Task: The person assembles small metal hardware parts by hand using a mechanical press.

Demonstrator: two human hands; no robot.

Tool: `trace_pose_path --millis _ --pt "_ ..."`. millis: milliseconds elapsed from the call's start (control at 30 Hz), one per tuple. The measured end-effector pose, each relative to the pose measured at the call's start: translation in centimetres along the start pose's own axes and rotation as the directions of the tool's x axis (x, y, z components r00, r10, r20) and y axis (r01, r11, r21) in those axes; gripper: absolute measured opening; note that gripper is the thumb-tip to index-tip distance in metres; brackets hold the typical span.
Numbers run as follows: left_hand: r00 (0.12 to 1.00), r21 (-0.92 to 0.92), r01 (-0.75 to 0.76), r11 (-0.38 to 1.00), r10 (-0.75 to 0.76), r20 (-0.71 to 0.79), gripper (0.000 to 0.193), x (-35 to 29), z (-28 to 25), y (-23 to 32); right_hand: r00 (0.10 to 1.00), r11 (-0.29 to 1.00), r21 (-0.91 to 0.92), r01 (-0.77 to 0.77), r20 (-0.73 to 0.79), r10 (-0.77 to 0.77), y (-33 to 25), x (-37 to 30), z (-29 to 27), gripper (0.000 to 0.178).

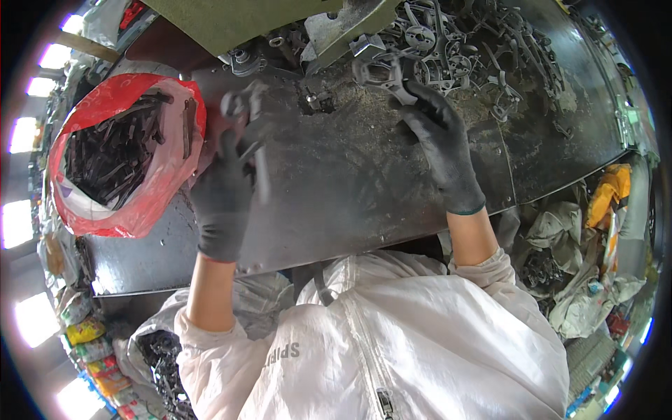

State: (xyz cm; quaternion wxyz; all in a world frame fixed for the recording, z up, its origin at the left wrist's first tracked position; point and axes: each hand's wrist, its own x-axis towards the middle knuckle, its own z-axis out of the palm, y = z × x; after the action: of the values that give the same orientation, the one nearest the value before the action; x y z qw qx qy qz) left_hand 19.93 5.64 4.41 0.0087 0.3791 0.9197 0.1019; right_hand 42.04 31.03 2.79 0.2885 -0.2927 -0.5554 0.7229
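My left hand (225, 192), in a dark grey work glove and smeared by motion, is closed round a grey metal casting (245, 103). The blur hides the casting's exact shape. My right hand (442, 150), gloved too, pinches an open-framed grey metal casting (400, 89) between thumb and fingers. That casting is above the table near a pile of similar metal castings (448, 42). Between the hands lies the dark metal tabletop (329, 168), with a small fixture (318, 101) set toward its far side.
A red-and-white plastic bag (140, 224) of dark strips stands left of my left hand. The green machine body (259, 21) overhangs the far side, its metal block (367, 45) near my right hand. Sacks (556, 227) and an orange cloth (610, 192) lie beyond the table's right edge.
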Motion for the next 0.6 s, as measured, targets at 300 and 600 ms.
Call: trace_pose_path --millis 300,600 --pt "0.974 -0.42 -0.21 0.883 0.228 -0.008 0.048 0.7 5.2 -2.3 0.973 0.977 0.131 -0.169 0.18 0.144 1.2 5.2 5.8 0.034" --pt "0.948 -0.915 0.24 0.325 0.126 0.293 0.049 5.0 4.6 4.7 0.955 0.98 0.04 -0.197 0.236 0.182 1.9 6.2 6.4 0.024"
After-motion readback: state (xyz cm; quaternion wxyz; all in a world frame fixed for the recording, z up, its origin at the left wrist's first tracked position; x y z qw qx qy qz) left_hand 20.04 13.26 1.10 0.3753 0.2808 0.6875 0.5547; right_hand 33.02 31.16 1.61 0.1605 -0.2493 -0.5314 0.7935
